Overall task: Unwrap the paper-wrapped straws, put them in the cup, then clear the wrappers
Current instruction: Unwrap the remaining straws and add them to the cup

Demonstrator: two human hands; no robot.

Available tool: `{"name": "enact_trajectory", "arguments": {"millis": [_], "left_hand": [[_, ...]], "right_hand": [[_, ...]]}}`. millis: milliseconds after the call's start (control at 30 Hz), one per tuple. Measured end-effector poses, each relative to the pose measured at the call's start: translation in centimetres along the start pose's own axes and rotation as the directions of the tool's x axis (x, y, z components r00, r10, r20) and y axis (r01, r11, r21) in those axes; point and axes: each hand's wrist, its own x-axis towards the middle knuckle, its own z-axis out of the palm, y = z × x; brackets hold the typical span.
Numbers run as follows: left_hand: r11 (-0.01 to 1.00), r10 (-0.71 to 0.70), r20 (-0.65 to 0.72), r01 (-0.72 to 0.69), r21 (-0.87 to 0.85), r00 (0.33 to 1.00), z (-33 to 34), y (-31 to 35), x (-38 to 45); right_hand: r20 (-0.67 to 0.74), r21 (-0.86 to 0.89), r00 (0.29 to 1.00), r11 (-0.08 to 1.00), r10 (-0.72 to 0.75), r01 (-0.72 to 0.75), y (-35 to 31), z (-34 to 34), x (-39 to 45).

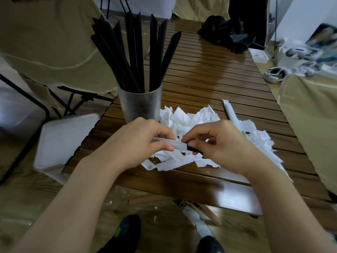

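A frosted cup (140, 105) stands on the wooden slat table (209, 75) and holds several black straws (135, 55). In front of it lies a heap of torn white wrappers (189, 121). Over the heap, my left hand (135, 143) pinches the white paper sleeve (179, 145) of a straw. My right hand (218, 143) grips the bare black end (193, 149) sticking out of that sleeve. One wrapped straw (230, 112) lies on the table to the right of the heap.
A white lidded bin (62, 141) sits left of the table. A black cloth (224, 33) lies at the table's far end. Beige folding chairs stand left and right. Paper scraps (198, 221) litter the floor by my dark shoes.
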Motion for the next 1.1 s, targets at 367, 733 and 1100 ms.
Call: {"name": "enact_trajectory", "arguments": {"millis": [367,733,1100], "left_hand": [[0.998,-0.037,-0.103,0.042,0.048,0.994,0.4,0.8,0.0],[0.978,-0.204,-0.191,0.208,-0.002,0.96,1.2,1.4,0.6],[0.995,-0.042,-0.432,0.077,0.063,0.901,1.3,2.9,-0.2]], "right_hand": [[-0.155,-0.26,0.981,0.963,-0.118,0.075,-0.2,1.3,0.6],[-0.239,-0.394,0.894,0.879,-0.379,0.268,-0.7,2.3,0.6],[-0.324,-0.091,0.946,0.996,-0.013,-0.017,-0.8,1.6,0.9]]}}
